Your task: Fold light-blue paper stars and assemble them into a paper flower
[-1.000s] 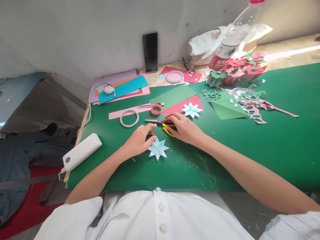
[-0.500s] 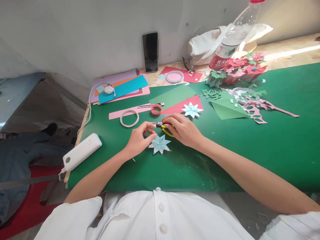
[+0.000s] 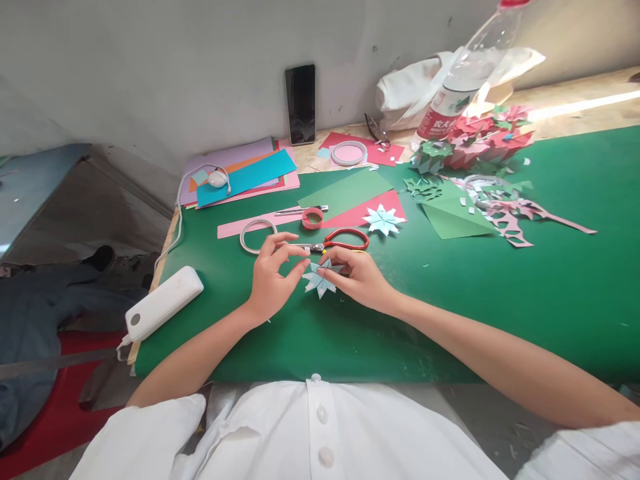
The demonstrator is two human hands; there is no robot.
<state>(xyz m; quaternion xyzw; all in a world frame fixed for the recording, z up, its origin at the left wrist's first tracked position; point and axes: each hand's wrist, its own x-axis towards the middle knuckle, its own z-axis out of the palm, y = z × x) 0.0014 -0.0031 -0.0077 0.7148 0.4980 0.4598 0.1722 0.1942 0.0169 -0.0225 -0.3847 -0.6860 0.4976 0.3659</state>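
Note:
A light-blue folded paper star (image 3: 320,285) lies low over the green mat, its right side pinched by my right hand (image 3: 363,277). The thumb of that hand rests on top of the star. To its left is my left hand (image 3: 273,280), fingers apart, the thumb tip close to the star's upper left edge. A small white scrap (image 3: 307,251) shows at the left index fingertip and seems to cling there. Just beyond both hands lie scissors (image 3: 350,239) with red handles, partly hidden. A second blue paper star (image 3: 383,219) sits behind them on red paper.
A tape roll (image 3: 259,237), a pink paper ring (image 3: 313,218) and a cutter (image 3: 300,211) lie behind my hands. Coloured paper (image 3: 250,180) is stacked at back left. A power bank (image 3: 164,303) is at the left edge, a bottle (image 3: 450,100) and paper flowers (image 3: 493,137) at back right.
My right hand has left the scissors, now lying on the mat, and pinches the blue star. The star has shifted slightly away from me. My left fingers have opened and lifted off it.

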